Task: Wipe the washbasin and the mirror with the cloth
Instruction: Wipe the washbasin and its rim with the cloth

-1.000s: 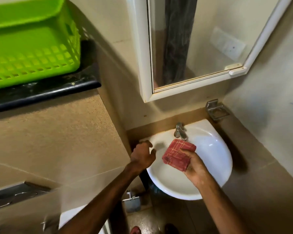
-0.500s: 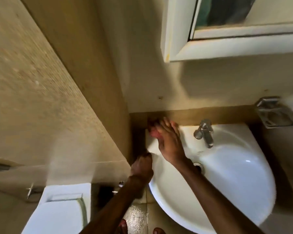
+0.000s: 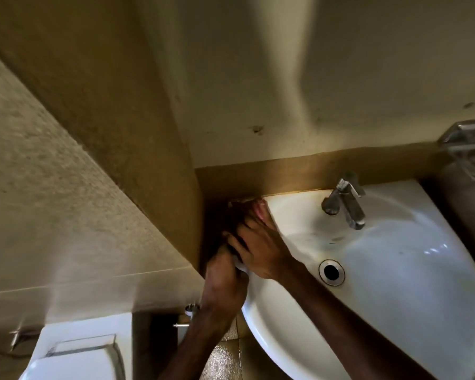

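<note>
The white washbasin (image 3: 395,283) fills the lower right, with a metal tap (image 3: 344,202) at its back edge and a drain hole (image 3: 331,272). My right hand (image 3: 261,248) lies flat on the basin's back left rim, pressing the red cloth (image 3: 259,208), of which only a pinkish bit shows past my fingertips. My left hand (image 3: 222,278) grips the basin's left edge just below it, touching my right hand. The mirror is out of view.
A beige tiled wall juts out close on the left of the basin, leaving a narrow dark gap. A white toilet cistern (image 3: 80,349) stands at the lower left. A metal soap holder (image 3: 469,146) is fixed to the wall at the right.
The view has tilted down and closer, so the mirror and green basket left the frame. My right hand carried the cloth from the bowl to the back left rim, then slid toward the left edge.
</note>
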{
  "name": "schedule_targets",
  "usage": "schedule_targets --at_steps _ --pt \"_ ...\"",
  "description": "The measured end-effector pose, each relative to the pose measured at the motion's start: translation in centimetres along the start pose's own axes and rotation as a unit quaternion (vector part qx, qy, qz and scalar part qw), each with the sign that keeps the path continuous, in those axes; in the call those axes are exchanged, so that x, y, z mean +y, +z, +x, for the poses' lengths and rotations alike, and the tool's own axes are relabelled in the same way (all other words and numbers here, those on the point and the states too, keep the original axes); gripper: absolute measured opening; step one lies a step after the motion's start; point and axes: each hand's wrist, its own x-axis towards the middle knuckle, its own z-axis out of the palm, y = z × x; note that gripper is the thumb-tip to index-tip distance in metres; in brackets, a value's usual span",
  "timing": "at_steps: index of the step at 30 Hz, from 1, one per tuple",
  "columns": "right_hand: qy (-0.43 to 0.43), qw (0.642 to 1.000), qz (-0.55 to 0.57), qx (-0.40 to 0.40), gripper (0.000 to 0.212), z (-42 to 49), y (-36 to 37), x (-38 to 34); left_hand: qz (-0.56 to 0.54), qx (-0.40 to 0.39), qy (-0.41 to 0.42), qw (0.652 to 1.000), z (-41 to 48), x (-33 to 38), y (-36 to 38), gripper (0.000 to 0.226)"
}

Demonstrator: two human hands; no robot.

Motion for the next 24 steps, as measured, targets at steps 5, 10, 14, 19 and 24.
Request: schedule_targets --at_steps 5,10,14,19,24 --pt "0.026 0.998 -0.057 0.012 0.07 0.3 1.1 1.3 -0.027 0.004 -0.017 0.999 0.2 0.2 -0.1 0.046" --pt "0.104 0.992 -0.072 0.019 0.079 -0.1 2.0 0.8 -0.061 -0.014 -0.04 0.997 0.1 1.1 -0.8 0.049" --pt "0.092 0.995 -0.028 0.035 0.079 -3.9 2.4 -1.9 -0.088 -0.016 -0.027 0.996 -0.6 1.0 -1.3 0.075" --pt "0.058 0.997 0.019 0.046 0.077 -6.8 2.6 -2.7 -0.101 0.017 0.004 0.995 -0.6 1.6 -1.1 0.075" --pt "0.094 0.991 -0.082 0.044 0.069 -1.2 2.4 0.7 -0.115 0.065 0.017 0.991 -0.5 2.4 -0.6 0.062"
